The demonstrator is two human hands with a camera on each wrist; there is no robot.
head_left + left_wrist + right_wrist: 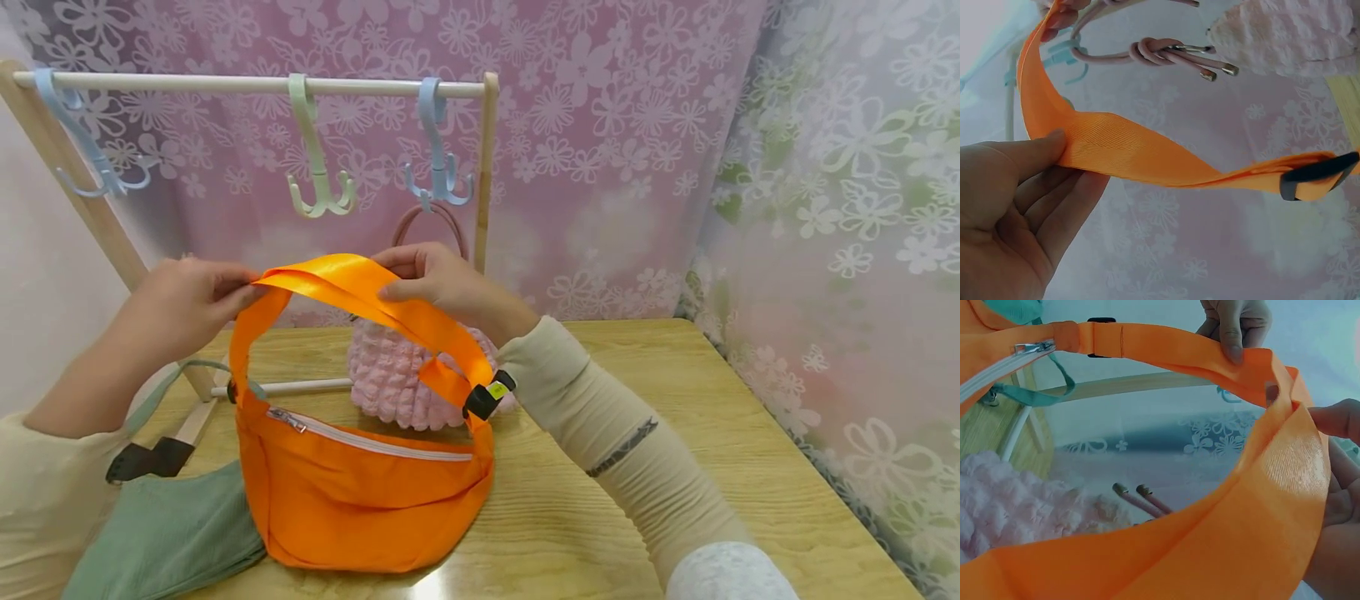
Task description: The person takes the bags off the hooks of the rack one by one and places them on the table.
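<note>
An orange waist bag (367,508) with a pale zipper hangs upright from its wide orange strap (330,287) in the head view. My left hand (187,300) pinches the strap at its left end between thumb and fingers, as the left wrist view also shows on the strap (1129,147). With the thumb on one side and fingers on the other, my right hand (450,287) pinches the strap farther right. A black buckle (487,396) sits on the strap's right side, below the right hand. In the right wrist view the strap (1291,462) twists between both hands.
Behind the bag, a pink puffy handbag (386,375) hangs or stands below the rack's blue hook (437,150). A green hook (318,150) and another blue hook (90,142) hang on the white rod (225,82). A green bag (172,525) lies on the wooden table (637,467).
</note>
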